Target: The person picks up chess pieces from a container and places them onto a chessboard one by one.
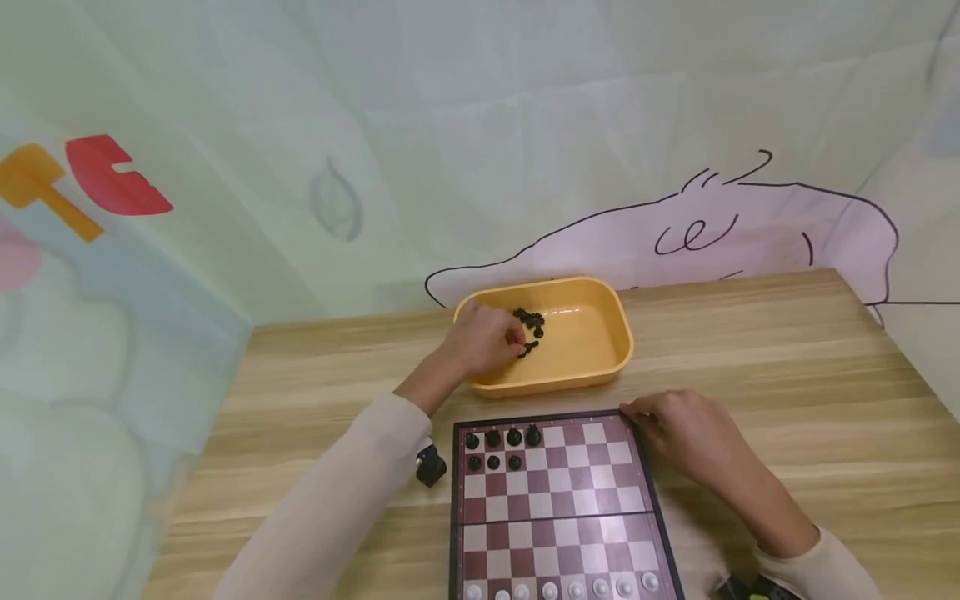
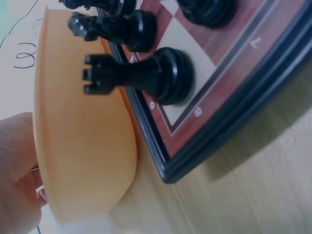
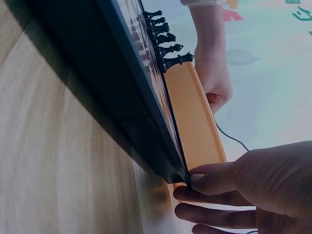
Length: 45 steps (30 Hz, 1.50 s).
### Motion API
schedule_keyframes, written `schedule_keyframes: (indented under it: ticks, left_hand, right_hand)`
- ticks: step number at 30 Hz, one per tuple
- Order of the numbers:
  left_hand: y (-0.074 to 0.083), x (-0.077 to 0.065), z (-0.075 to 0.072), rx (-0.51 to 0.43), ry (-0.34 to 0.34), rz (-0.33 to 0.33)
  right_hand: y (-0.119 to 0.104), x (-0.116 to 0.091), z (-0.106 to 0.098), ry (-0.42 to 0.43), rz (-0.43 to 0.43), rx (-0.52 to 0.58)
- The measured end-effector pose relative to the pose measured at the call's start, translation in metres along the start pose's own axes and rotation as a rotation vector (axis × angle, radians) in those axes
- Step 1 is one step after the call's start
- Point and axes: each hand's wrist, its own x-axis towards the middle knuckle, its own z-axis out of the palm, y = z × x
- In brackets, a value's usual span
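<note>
My left hand (image 1: 486, 337) reaches into a yellow tray (image 1: 621, 350), its curled fingertips at a small black chess piece (image 1: 531, 347). The tray wall hides those fingertips in the left wrist view. Several more black pieces (image 1: 529, 318) lie beside them in the tray. With thumb and index finger, my right hand (image 3: 263, 190) pinches the far right corner of a chessboard (image 1: 558, 482). Black pieces stand at its far left, among them a rook (image 2: 141, 75), a knight (image 2: 117, 30) and a queen (image 3: 176, 61). A row of white pawns (image 1: 575, 588) stands near the frame's bottom.
The board and tray rest on a wood-grain table (image 1: 315, 367), the tray just beyond the board's far edge. A printed cloth backdrop (image 1: 480, 150) hangs behind the table. Dark wrist devices (image 1: 431, 465) sit at both wrists.
</note>
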Motion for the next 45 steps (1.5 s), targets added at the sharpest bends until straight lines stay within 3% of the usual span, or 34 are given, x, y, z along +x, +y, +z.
schedule_keyframes:
  ticks: [12, 22, 33, 38, 45]
  left_hand:
    - [-0.003, -0.009, -0.009, -0.069, 0.009, 0.002]
    - [0.0, -0.017, -0.025, -0.073, 0.091, 0.06]
    - [0.014, -0.034, -0.039, -0.008, 0.14, 0.117]
    - [0.02, -0.042, -0.043, -0.012, 0.185, 0.145]
    - [0.029, -0.052, -0.046, -0.026, 0.199, 0.177]
  right_hand:
    - [-0.002, 0.0, -0.001, -0.008, -0.021, 0.004]
    - [-0.001, 0.002, -0.001, -0.002, -0.017, -0.003]
    - [0.0, 0.002, 0.0, 0.002, -0.006, -0.007]
    - [0.001, 0.002, 0.001, 0.002, -0.007, -0.015]
    - [0.001, 0.002, 0.001, 0.005, -0.003, -0.014]
